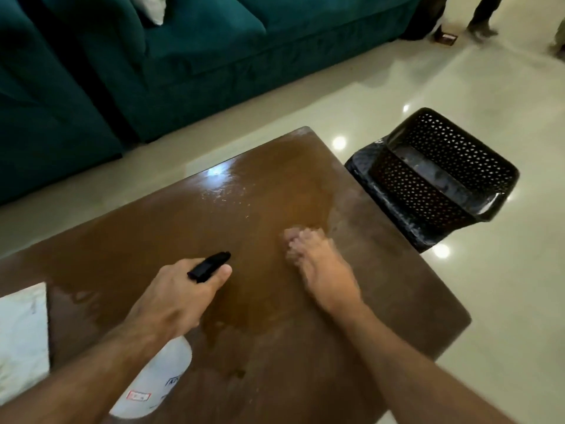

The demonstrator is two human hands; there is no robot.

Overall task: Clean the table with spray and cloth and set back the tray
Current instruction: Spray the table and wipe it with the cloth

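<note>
I am gripping the spray bottle (159, 371) with left fingers (224, 275), right hand (318, 270) blurred, grip unclear; wetting the surface (275, 362); the cloth (21, 338) is needed next.

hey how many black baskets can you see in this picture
1. The black basket sits on a dark stool off the right edge of the brown table. More could be outside the frame.

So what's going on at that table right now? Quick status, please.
Left hand grips spray bottle, nozzle aimed across the wet table. Right hand blurred, on the tabletop. Cloth lies at left edge. Black basket off table, on floor.
</note>
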